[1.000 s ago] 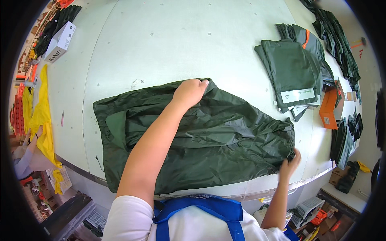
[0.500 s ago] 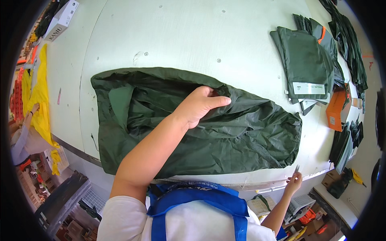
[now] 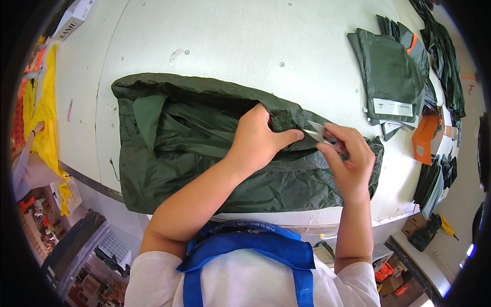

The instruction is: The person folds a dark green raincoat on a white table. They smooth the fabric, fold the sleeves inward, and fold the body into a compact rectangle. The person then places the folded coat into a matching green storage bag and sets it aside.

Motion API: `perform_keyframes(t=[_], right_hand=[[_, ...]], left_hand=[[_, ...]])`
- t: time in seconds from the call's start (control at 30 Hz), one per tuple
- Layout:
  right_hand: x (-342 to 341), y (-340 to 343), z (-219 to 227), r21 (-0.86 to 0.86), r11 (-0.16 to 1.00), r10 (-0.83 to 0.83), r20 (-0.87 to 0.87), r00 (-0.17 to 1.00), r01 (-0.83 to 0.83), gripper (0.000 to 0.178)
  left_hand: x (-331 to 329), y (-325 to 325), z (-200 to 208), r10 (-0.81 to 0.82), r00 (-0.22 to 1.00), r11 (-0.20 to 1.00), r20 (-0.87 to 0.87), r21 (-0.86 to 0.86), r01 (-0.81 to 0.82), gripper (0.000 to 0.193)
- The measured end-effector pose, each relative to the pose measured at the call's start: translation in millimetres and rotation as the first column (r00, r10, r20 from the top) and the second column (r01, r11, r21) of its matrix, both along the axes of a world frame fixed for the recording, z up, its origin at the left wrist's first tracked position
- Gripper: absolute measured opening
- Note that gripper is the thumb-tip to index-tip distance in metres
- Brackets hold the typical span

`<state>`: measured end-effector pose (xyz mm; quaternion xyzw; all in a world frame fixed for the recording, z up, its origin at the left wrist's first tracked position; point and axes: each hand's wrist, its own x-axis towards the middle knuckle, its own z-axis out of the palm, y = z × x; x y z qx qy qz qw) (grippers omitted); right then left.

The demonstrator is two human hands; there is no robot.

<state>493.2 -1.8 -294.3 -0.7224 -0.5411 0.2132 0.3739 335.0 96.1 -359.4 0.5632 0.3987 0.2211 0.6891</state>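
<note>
A dark green waterproof garment (image 3: pixel 169 187) lies spread and rumpled across the table, its upper layer lifted into an open fold. My left hand (image 3: pixel 258 137) grips the cloth at the edge of this fold, the thumb lying on top and the other fingers tucked out of sight under it. Close beside the left thumb, my right hand (image 3: pixel 354 156) holds small metal thread snips (image 3: pixel 315 130). Their two blades are apart and point left at the cloth near that thumb. Whether the blades touch the fabric I cannot tell.
On the pale table (image 3: pixel 225 30), folded dark green garments (image 3: pixel 391 71) are stacked at the right, by an orange box (image 3: pixel 424 135). A white box (image 3: pixel 73 20) stands far left. Near a slim pinkish tool (image 3: pixel 70 110), another person's hand (image 3: pixel 39 127) touches yellow cloth (image 3: pixel 48 117).
My right hand has come up from beyond the table's near right edge to the cloth, bringing the snips. My left hand keeps its hold on the fold, which now sits a little higher.
</note>
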Motion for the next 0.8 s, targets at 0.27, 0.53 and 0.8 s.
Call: perform_keyframes(t=[0.27, 0.53, 0.8], right_hand=[[-18, 8, -6, 0.034, 0.998, 0.042, 0.154, 0.987, -0.048, 0.03], [-38, -3, -19, 0.105, 0.991, -0.108, 0.201, 0.974, 0.088, 0.03], [-44, -7, -16, 0.003, 0.981, -0.193, -0.033, 0.981, 0.193, 0.025]], left_hand=[[-7, -1, 11, -0.021, 1.0, 0.999, 0.003, -0.03, 0.021, 0.032], [-5, -9, 3, 0.083, 0.995, 0.993, -0.049, 0.083, -0.078, 0.032], [-6, -11, 16, 0.072, 0.997, 0.997, -0.014, 0.037, -0.072, 0.03]])
